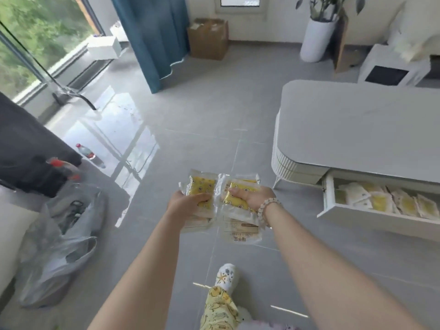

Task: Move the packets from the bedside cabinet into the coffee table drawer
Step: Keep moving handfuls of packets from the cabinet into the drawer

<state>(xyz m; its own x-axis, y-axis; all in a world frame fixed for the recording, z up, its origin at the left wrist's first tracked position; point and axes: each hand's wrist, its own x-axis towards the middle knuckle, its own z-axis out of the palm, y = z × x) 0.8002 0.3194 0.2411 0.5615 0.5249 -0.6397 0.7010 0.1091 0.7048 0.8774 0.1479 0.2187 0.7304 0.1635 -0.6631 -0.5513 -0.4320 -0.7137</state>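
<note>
A grey tiled floor (214,115) fills the room, with a blue curtain (154,32) by the window at the back. A crumpled clear plastic bag (59,246) lies on the left, and a white oval coffee table with a pale grey worktop (357,120) stands on the right. Its white pull-out drawer (357,214) stands open beneath the worktop and holds a layer of flat clear-wrapped packets with yellow contents (381,201), so a good share of the job looks done.

This trip looks about midway: both loads are in the air over the floor, near the drawer but to its left, and neither is set down. The left hand (188,203) has its grip clamped on a small stack of clear plastic packets with a yellow patterned filling (201,188), thumb on top. The right hand (254,198), a bead bracelet (267,207) at its wrist, clamps a 2nd stack (238,231) just beside the 1st. How many packets each stack holds I cannot tell.

The packets look thin, crinkly and likely slippery, with printed text at the lower end. Whether any are left at the bedside cabinet is not visible.
</note>
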